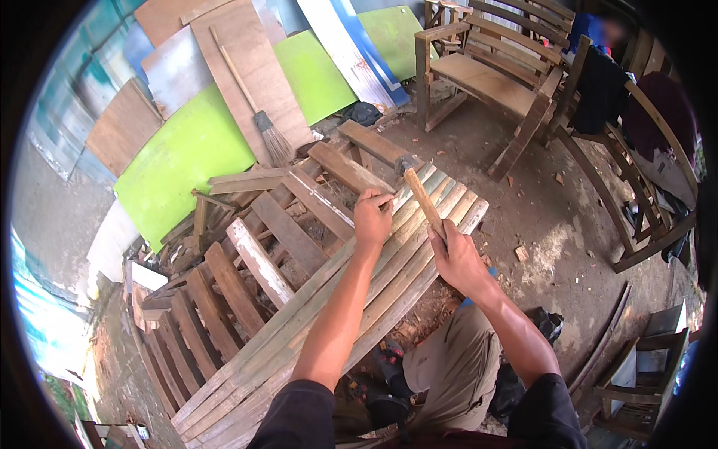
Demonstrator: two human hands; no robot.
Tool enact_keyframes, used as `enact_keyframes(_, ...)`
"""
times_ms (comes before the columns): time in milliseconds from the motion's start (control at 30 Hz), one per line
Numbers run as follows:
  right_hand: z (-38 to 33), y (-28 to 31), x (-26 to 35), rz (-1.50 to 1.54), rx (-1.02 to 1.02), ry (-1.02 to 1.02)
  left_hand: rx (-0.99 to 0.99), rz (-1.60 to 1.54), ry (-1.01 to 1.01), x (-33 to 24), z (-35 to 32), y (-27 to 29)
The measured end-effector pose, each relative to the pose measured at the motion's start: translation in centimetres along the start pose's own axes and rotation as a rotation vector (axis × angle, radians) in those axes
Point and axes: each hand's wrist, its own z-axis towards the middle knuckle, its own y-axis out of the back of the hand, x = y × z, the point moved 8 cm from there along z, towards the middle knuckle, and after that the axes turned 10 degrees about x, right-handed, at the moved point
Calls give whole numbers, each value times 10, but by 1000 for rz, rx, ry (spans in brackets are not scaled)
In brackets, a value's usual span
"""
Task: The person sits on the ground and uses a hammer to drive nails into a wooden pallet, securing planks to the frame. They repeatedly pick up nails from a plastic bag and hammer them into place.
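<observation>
My right hand (458,260) is wrapped round the wooden handle of a hammer (423,197). The dark hammer head lies over the far end of the wooden slats (389,280), close to a crosspiece. My left hand (373,218) is closed in a pinch at the far end of those slats, beside the hammer head. Whatever its fingertips hold is too small to make out. The long, weathered slats run side by side from the lower left toward the upper right, across a frame of shorter brown boards (289,233).
A broom (271,135) leans on a brown panel at the back, among lime-green sheets (187,153). A wooden bench (490,82) stands at the back right. More chair frames (613,168) are at the right, near a person. Wood scraps (521,254) lie on the ground.
</observation>
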Motion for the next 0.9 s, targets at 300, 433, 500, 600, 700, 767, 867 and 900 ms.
enact_keyframes(300,4,-1,-6,-69,9,69,5,-5,21,2,0,-1)
enact_keyframes(433,0,-1,-6,-46,-28,27,25,-59,95,8,0,-3)
enact_keyframes(500,4,-4,-8,-97,-1,68,38,-80,130,10,1,-4)
enact_keyframes(600,7,2,2,-77,-11,71,76,-88,66,8,0,0)
enact_keyframes(700,4,9,14,-45,-24,35,189,15,93,8,-8,6)
enact_keyframes(767,6,9,14,-48,-23,30,201,309,4,-6,-28,3)
enact_keyframes(867,4,1,0,-73,-6,60,275,487,70,-11,-41,-3)
enact_keyframes(900,6,2,0,-80,-10,87,303,502,123,-9,-41,-3)
